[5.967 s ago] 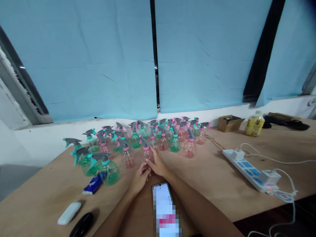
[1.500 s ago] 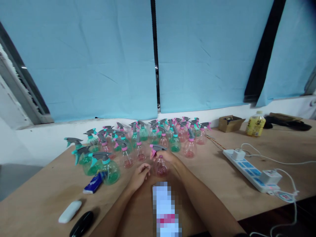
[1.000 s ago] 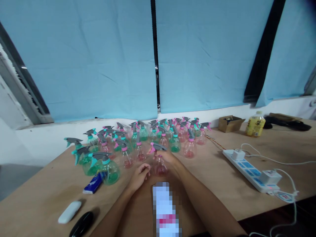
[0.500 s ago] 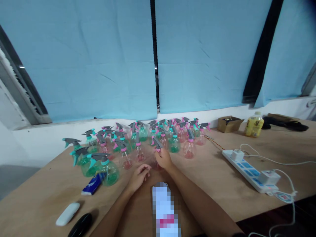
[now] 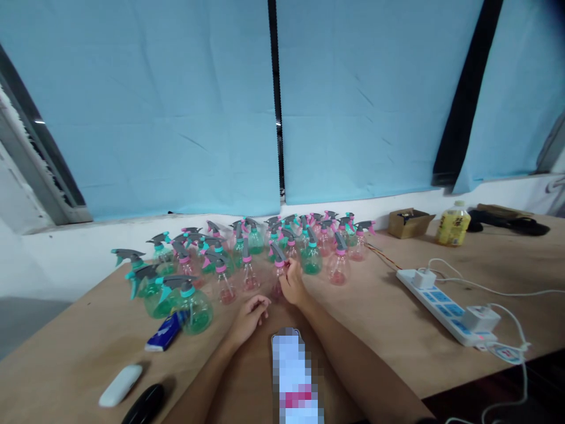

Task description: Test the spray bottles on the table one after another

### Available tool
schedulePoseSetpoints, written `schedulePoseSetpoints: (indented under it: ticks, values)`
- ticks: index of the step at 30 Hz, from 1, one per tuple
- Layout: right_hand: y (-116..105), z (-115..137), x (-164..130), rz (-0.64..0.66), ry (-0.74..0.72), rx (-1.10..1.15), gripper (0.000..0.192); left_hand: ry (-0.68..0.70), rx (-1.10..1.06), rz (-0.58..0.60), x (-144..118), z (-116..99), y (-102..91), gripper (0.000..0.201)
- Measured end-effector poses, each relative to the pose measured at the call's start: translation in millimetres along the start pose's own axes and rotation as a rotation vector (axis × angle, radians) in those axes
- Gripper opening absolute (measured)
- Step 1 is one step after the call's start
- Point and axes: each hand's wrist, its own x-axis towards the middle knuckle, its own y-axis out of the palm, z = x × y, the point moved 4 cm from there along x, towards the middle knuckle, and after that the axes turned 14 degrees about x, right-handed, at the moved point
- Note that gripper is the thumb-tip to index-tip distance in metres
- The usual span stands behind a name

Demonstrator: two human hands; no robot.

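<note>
pink spray bottle [image 5: 278, 277] pushed back, right hand [image 5: 293, 284] gripping

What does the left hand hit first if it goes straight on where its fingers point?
Probably the pink spray bottle held by the right hand; the left hand points up-right toward its base. Depth is unclear.

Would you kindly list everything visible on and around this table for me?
spray bottles: dozens, green or pink, clustered at the table's far edge
pink spray bottle: one, in the right hand's grip
phone: one, near edge
power strip: one, white, right
cardboard box: one, brown, far right
yellow bottle: one, beside the box
blue packet: one, left
white case: one, near left
black case: one, near left
table: one, wooden
left hand: resting on the table
right hand: on the pink bottle
</note>
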Motion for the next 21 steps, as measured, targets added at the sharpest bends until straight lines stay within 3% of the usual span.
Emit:
schedulePoseSetpoints:
  ticks: [7, 16, 21]
  values:
    - [2, -2, -4, 0.099, 0.161, 0.008, 0.054, -0.001, 0.001, -0.002, -2, -3, -0.2, 0.031]
    - [10, -3, -6, 0.232, 0.057, 0.173, 0.067, 0.013, 0.009, 0.009, -2, -4, -0.4, 0.032]
    - [11, -9, -8, 0.283, 0.096, 0.153, 0.069, 0.014, 0.015, 0.019, -1, -3, -0.6, 0.033]
